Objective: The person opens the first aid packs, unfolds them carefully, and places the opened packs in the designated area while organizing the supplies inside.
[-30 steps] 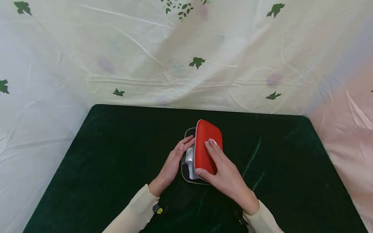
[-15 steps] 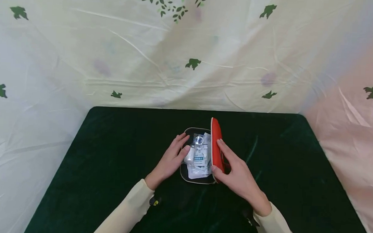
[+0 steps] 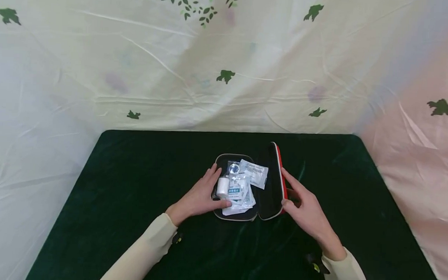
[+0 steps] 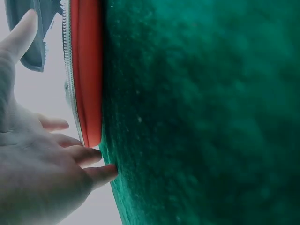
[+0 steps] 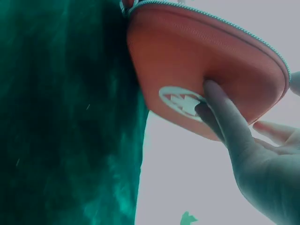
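A red zippered first-aid case (image 3: pixel 280 166) lies unfolded on the dark green cloth, its lid tilted up on the right side. Inside the black-lined base are a small white roll (image 3: pixel 222 187), a clear bag with a round item (image 3: pixel 234 168) and several white packets (image 3: pixel 255 174). My left hand (image 3: pixel 197 195) rests against the base's left edge, thumb over the packets. With its fingertips and thumb, my right hand (image 3: pixel 306 206) touches the lid's red outside. A white oval emblem (image 5: pixel 180 100) shows on that face in the right wrist view.
The green-covered table (image 3: pixel 141 174) has rounded far corners. Pale sheets (image 3: pixel 159 72) with green leaf and bird-like prints hang behind and at both sides. Each wrist wears a small dark device (image 3: pixel 177 237) near the cream sleeve.
The lid has swung from over the base out to the right, moved by my right hand, uncovering the packets. My left hand has stayed by the base's left edge, its thumb now lower.
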A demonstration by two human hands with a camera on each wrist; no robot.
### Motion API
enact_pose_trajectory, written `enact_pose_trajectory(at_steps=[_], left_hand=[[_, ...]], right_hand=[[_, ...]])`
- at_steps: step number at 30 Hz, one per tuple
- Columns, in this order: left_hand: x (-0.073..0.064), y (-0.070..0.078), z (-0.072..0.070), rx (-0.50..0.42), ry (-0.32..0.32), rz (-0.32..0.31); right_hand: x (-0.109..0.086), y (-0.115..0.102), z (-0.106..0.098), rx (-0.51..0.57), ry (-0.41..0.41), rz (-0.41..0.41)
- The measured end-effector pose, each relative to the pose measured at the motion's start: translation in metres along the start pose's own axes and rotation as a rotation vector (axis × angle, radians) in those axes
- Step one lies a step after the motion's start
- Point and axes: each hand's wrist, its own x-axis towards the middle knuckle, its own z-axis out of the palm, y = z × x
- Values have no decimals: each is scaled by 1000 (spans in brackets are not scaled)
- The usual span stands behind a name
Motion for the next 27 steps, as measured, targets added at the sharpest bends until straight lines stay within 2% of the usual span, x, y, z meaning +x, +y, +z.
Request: enact_pose_trajectory(at_steps=[9, 22, 27], left_hand=[[-3, -4, 3, 51, -38, 10], [-6, -7, 7, 14, -61, 8], [-5, -6, 6, 7, -57, 6]], right_hand=[[-4, 24, -24, 24, -19, 6], [-4, 48, -44, -32, -92, 0], [-4, 55, -50, -72, -95, 45]])
